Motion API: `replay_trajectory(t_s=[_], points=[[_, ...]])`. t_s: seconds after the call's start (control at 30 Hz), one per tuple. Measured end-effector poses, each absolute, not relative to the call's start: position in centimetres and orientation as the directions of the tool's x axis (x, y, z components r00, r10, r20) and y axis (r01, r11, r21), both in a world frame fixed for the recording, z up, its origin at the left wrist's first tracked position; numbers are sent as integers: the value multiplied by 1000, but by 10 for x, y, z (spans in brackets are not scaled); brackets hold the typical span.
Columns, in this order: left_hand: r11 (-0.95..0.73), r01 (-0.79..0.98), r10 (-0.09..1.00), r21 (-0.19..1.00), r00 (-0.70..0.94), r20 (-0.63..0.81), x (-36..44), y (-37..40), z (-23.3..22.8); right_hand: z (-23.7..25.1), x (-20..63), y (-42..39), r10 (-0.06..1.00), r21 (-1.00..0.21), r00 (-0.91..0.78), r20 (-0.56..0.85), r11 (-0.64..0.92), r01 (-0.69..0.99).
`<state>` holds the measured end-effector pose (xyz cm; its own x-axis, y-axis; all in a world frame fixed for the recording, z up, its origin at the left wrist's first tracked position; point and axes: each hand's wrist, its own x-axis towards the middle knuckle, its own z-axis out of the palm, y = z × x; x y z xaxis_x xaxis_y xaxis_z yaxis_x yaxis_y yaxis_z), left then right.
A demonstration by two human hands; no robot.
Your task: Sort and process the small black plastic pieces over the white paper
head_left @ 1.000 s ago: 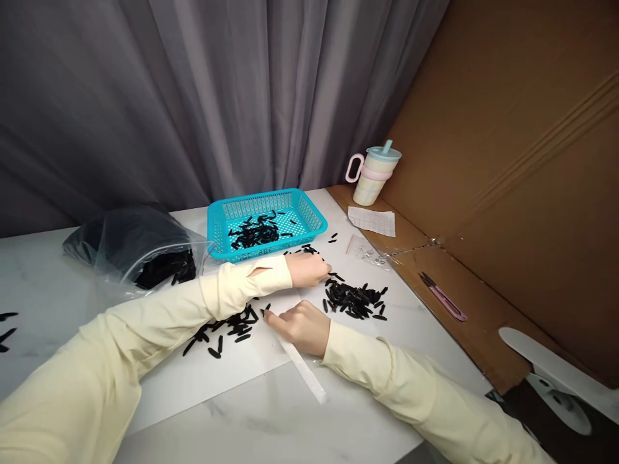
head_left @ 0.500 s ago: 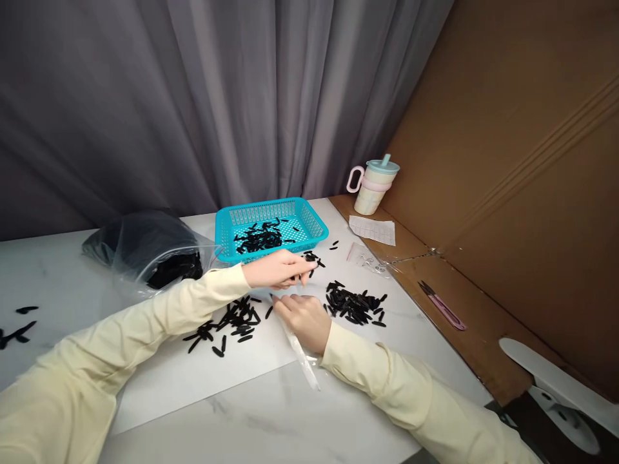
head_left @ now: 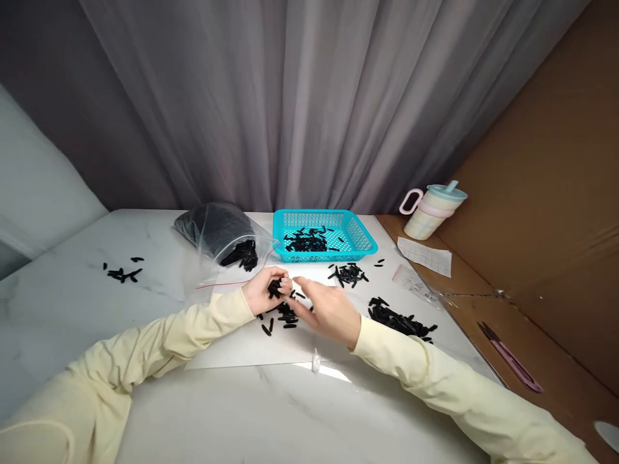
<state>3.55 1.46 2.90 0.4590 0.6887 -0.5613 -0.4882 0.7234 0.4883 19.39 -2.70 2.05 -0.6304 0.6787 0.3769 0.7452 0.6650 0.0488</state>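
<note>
Black little pieces (head_left: 275, 288) sit bunched in the left hand (head_left: 264, 293), fingers curled shut around them over the white sheet (head_left: 242, 345). Right hand (head_left: 329, 309), fingers loosely apart, comes in from 3 o'clock; best to pick one at a time, keeping the loose pile (head_left: 283, 316) just underneath.

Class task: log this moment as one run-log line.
left hand: holds black pieces | right hand: fingertips at left hand | below: black pieces on white sheet

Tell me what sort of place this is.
Probably a small piecework bench for hand sorting or packing: loose black pieces on a marble-look table, a blue basket and a plastic bag holding more, a cardboard screen beside it.
</note>
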Motion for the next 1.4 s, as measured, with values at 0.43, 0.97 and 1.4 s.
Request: replay_trajectory(t_s=[0.43, 0.97, 1.4], points=[[608, -593, 783, 528, 338, -522, 33, 11, 26, 53, 168, -1, 571, 209, -821, 28, 800, 563], [461, -432, 851, 776, 462, -249, 21, 49, 34, 110, 158, 32, 697, -616, -640, 323, 668, 418], [226, 111, 802, 968, 542, -249, 3, -7, 2, 0, 190, -32, 887, -969, -452, -93, -185, -163]])
